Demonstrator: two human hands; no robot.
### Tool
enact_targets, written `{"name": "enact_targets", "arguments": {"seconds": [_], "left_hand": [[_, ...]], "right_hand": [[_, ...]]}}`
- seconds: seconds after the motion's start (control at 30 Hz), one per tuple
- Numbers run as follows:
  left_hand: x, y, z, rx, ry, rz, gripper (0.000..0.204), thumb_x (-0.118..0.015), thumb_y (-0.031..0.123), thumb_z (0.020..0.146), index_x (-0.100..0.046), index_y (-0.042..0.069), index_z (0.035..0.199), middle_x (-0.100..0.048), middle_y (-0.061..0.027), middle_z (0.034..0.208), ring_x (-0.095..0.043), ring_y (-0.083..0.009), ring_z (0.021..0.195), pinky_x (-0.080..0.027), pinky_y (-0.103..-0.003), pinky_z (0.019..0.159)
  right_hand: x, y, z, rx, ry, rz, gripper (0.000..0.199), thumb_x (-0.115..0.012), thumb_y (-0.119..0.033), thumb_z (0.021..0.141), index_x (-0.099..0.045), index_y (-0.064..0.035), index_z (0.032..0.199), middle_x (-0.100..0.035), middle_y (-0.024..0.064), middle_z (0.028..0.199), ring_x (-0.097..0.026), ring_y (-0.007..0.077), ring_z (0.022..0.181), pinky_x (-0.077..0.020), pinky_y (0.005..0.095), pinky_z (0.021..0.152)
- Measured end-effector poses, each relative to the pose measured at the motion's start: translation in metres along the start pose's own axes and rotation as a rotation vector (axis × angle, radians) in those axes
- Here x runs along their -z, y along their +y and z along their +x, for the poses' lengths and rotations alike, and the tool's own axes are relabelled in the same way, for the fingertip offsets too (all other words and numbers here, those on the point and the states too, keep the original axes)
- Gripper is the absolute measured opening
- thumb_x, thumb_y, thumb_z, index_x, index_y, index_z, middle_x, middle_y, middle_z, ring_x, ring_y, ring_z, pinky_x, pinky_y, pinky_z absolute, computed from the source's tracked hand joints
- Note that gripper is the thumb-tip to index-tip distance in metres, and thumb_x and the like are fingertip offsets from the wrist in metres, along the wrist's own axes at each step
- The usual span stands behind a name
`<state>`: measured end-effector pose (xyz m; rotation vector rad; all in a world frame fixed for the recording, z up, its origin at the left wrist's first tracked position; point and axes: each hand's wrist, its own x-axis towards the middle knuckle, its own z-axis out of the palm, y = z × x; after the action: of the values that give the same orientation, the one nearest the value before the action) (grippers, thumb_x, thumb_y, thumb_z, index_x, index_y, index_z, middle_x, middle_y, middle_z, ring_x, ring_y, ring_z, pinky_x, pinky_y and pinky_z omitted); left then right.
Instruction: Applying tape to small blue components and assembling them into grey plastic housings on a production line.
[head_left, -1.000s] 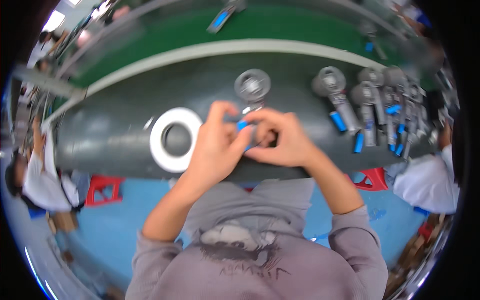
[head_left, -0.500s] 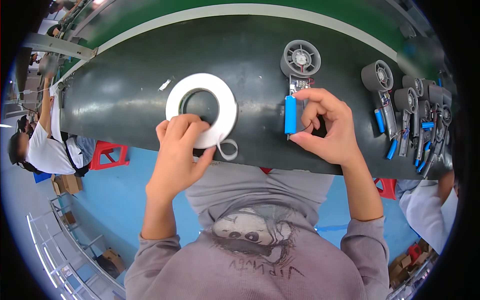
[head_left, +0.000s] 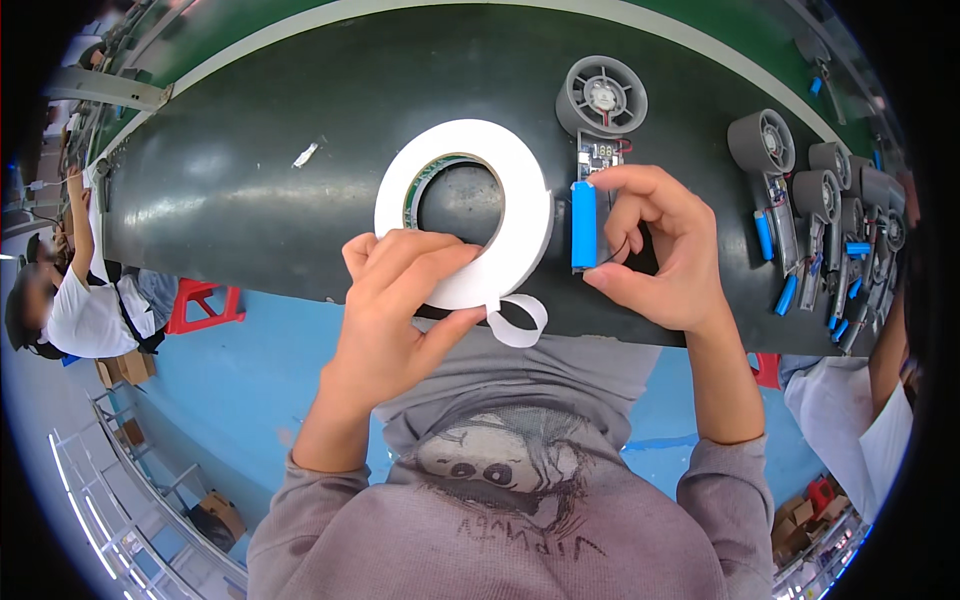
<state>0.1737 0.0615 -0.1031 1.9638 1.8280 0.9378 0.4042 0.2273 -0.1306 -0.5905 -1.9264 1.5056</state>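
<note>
While my left hand [head_left: 400, 310] pinches the white tape roll [head_left: 463, 212] at the table's [head_left: 250, 190] near edge and my right hand [head_left: 655, 250] clamps the blue cell [head_left: 583, 225] beside it, the loose tape tail [head_left: 518, 318] may fold onto itself.

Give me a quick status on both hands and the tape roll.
Left hand gripping white tape roll at near edge, loose tab hanging. Right hand pinching blue cylinder below grey fan unit. Nothing between.

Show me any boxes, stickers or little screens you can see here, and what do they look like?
Small screen: on the circuit board below the grey fan, above the right hand; tiny dark rectangle, faintly lit.
Cardboard boxes: on the blue floor at left; brown, blocky.
Cardboard box: on the floor lower left; brown.
</note>
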Motion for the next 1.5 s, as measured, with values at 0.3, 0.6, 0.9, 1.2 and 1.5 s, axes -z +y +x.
{"name": "enact_targets", "arguments": {"seconds": [0.3,0.6,0.9,1.2,1.5], "left_hand": [[-0.004,0.007,0.006,-0.012,-0.017,0.042,0.045,-0.085,0.017,0.069,-0.072,0.004,0.11,-0.072,-0.0088,0.106,-0.066,-0.0259,0.097,-0.036,-0.038,0.091],[-0.028,0.038,0.002,-0.01,0.142,0.252,0.047,-0.088,0.022,0.069,-0.074,0.005,0.111,-0.068,0.0009,0.098,-0.059,-0.0158,0.08,-0.028,-0.039,0.079],[-0.036,0.037,-0.015,0.13,0.073,0.239,0.045,-0.088,0.019,0.069,-0.073,0.006,0.109,-0.071,-0.004,0.1,-0.063,-0.0203,0.089,-0.031,-0.039,0.086],[-0.015,-0.005,0.128,0.022,0.154,-0.146,0.046,-0.081,0.023,0.084,-0.068,-0.003,0.12,-0.067,-0.0143,0.109,-0.061,-0.0199,0.076,-0.052,-0.033,0.071],[-0.046,-0.014,0.169,-0.236,-0.121,-0.143,0.05,-0.084,0.03,0.08,-0.069,0.002,0.119,-0.073,-0.017,0.1,-0.07,-0.0331,0.091,-0.054,-0.04,0.082]], "right_hand": [[-0.003,0.002,-0.001,-0.034,-0.02,-0.085,0.059,-0.089,-0.008,0.065,-0.07,-0.0058,0.121,-0.055,-0.0034,0.066,-0.046,0.0056,0.059,-0.0362,0.0224,0.057],[-0.009,0.005,0.002,0.072,0.173,-0.317,0.057,-0.087,-0.008,0.059,-0.068,-0.0054,0.113,-0.05,-0.0058,0.056,-0.043,0.0026,0.051,-0.0323,0.0197,0.051],[-0.001,0.002,-0.004,-0.114,0.193,0.178,0.057,-0.084,-0.002,0.069,-0.061,0.0009,0.12,-0.055,-0.005,0.066,-0.044,0.0007,0.058,-0.032,0.0179,0.055],[0.017,0.004,-0.004,-0.172,0.056,0.362,0.055,-0.075,-0.013,0.08,-0.059,0.0071,0.128,-0.061,-0.0016,0.076,-0.052,0.0045,0.068,-0.0397,0.0209,0.065],[0.038,-0.044,0.003,0.04,-0.261,-0.577,0.052,-0.081,-0.017,0.06,-0.069,-0.0019,0.108,-0.057,-0.0006,0.07,-0.054,0.0135,0.065,-0.0419,0.0294,0.071]]}}
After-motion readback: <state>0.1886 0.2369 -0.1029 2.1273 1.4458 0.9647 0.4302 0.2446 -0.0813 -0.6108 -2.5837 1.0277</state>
